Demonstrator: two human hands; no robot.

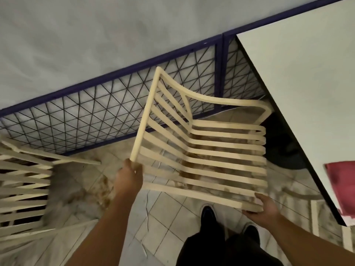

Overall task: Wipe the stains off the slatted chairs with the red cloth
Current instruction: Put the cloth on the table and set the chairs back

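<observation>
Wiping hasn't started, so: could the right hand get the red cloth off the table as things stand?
Probably not yet: the right hand grips the chair, as does the left hand. Once freed, the cloth lies uncovered at the table edge beside it.

The setting is an outdoor-style dining terrace, such as a café or restaurant patio. Indicators: cream slatted chairs of stackable plastic type, a plain white table with a dark edge, and a tiled floor with brown staining. A blue-framed wire-mesh railing bounds the seating area.
</observation>
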